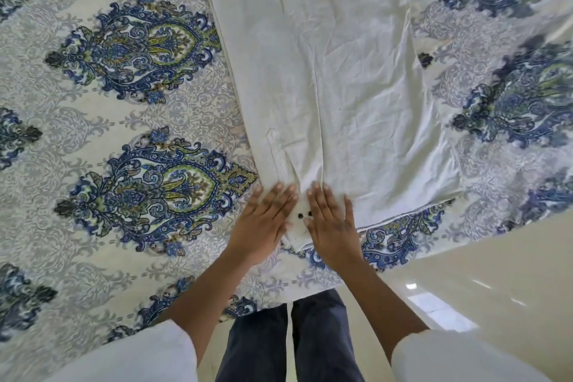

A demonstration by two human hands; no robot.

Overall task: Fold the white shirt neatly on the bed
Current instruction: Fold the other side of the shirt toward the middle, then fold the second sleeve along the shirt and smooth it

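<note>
The white shirt (pixel 335 77) lies spread along the bed, running from the near edge to the top of the view. Its embroidered placket (pixel 277 155) and two dark buttons (pixel 304 214) sit at the near end. My left hand (pixel 263 220) lies flat on the shirt's near left edge, fingers straight. My right hand (pixel 331 223) presses flat just right of the buttons, fingers straight. Part of the shirt's fabric stretches off to the upper right.
The bed (pixel 124 121) is covered by a cream sheet with blue and green paisley medallions. Its near edge runs diagonally at the lower right, with glossy cream floor tiles (pixel 483 295) beyond. My dark trousers (pixel 291 344) stand against the bed.
</note>
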